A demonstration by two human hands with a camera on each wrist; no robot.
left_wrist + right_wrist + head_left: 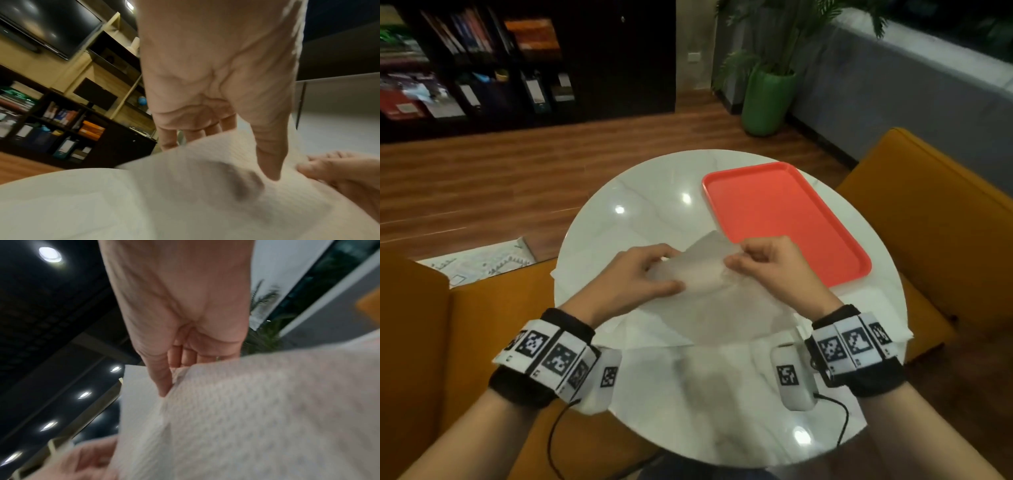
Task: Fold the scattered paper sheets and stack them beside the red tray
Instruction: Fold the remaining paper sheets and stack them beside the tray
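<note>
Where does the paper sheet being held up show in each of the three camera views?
Head: the lifted paper sheet is at centre, above the table, between the left hand and right hand.
Left wrist: it fills the lower half.
Right wrist: it fills the lower right.
Shared landmark: the right hand's pinch on the sheet's edge.

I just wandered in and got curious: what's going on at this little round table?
A person is folding thin white paper. The left hand and right hand each pinch one lifted sheet over the white table. More sheets lie spread beneath it. The red tray sits to the right, with no folded stack visible beside it yet.
</note>
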